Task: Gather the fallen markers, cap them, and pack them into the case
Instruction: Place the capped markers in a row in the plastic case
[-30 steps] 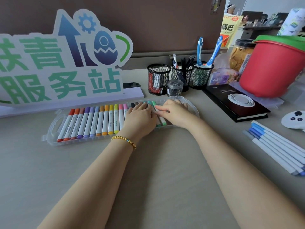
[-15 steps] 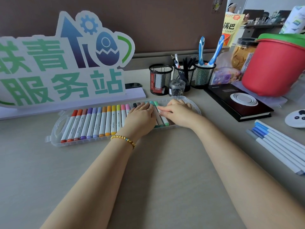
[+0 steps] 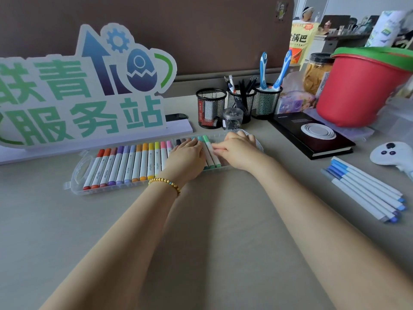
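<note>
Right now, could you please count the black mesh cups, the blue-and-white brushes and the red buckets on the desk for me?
Black mesh cups: 3
Blue-and-white brushes: 2
Red bucket: 1
Total: 6

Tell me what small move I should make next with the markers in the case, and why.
Probably lift the right hand and reach for the blue markers lying loose on the desk to your right. The case holds a row from red through green, both hands rest flat on it, and the part under the right hand seems unfilled, so those loose ones likely go there.
</note>
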Demonstrator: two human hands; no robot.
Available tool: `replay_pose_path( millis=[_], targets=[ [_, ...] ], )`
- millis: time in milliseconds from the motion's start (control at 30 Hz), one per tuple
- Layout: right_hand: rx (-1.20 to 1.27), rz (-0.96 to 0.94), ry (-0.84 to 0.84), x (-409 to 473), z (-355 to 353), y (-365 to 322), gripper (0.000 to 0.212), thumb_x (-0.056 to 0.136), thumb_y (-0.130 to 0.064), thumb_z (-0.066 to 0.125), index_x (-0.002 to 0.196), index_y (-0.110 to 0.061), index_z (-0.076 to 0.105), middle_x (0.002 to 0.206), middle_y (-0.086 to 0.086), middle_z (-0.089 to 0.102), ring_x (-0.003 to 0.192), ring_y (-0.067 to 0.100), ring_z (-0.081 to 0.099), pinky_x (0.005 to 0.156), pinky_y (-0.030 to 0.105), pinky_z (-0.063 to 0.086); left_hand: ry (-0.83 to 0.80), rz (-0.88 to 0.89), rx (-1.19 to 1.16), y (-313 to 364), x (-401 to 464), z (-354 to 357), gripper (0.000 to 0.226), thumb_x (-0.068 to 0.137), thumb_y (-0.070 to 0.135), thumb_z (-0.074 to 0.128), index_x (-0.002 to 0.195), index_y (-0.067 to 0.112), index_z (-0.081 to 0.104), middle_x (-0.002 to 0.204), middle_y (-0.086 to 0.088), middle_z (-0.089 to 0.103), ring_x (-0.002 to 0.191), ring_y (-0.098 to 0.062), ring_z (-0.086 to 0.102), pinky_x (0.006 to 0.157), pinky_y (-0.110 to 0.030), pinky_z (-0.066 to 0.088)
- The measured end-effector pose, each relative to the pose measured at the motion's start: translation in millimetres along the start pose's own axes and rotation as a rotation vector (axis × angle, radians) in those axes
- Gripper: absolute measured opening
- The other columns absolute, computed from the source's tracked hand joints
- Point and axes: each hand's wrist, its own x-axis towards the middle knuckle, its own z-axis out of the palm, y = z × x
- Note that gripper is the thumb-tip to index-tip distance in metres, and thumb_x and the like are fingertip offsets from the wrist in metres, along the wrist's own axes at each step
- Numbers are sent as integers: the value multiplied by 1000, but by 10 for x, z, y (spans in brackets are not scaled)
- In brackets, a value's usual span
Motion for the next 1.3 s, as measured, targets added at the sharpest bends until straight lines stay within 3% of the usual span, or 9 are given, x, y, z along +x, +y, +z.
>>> replay_pose_path(
  millis=[100,200,367,567,700,800,900,1100,1300],
  targets=[
    [33,37,89,-220,-106,191,34,99,-38,38,131,-40,51,127,-1,49,121,22,34,92,33,24,52,-27,-85,155,-52,-50,35,97,23,34,121,10,56,127,-11,56,117,-28,51,95,-36,45],
    [22,90,125,-523,-206,440,33,99,-37,40,128,-39,54,122,-2,52,118,23,36,93,34,25,141,17,-141,439,-137,-80,29,95,18,37,106,6,61,109,-13,62,99,-30,56,75,-33,46],
    [-24,232,166,-1057,-333,890,29,98,-36,44,121,-35,61,122,0,55,116,26,41,95,34,28,231,160,-215,1008,-278,-74,28,93,18,43,108,6,63,108,-14,58,101,-33,53,80,-36,48],
    [89,439,256,-1578,-503,1390,21,92,-27,55,106,-24,70,112,2,62,111,25,52,91,34,34,49,146,-260,1620,-424,50,26,92,23,43,99,6,62,102,-12,61,87,-30,57,66,-28,40],
    [130,526,207,-1805,-550,1565,15,91,-25,56,97,-21,70,92,-3,61,95,19,56,89,33,39,-53,144,-274,1913,-470,151,27,93,32,44,97,9,58,91,-7,60,84,-26,56,64,-28,39],
    [148,557,158,-1890,-546,1615,9,87,-25,58,90,-24,67,85,-5,59,91,20,57,81,29,41,-53,155,-234,2126,-507,223,36,94,36,41,102,6,58,103,-11,57,101,-29,53,73,-33,44],
    [102,557,141,-1921,-530,1621,7,86,-26,58,84,-28,64,95,0,66,100,25,59,80,28,42,-28,150,-179,2315,-498,307,45,94,43,39,114,6,56,118,-13,51,114,-31,44,88,-36,42],
    [57,555,145,-1929,-494,1672,9,84,-33,62,75,-32,58,101,2,68,100,23,58,73,24,36,-24,73,-137,2538,-372,427,58,91,55,37,120,8,55,125,-15,50,117,-32,41,93,-36,36],
    [77,558,144,-1893,-464,1712,3,82,-30,64,80,-30,62,102,3,67,101,23,58,77,25,40,-197,57,-77,2512,-240,318,61,86,58,41,129,16,51,134,-14,45,124,-31,37,99,-36,31]
  ],
)
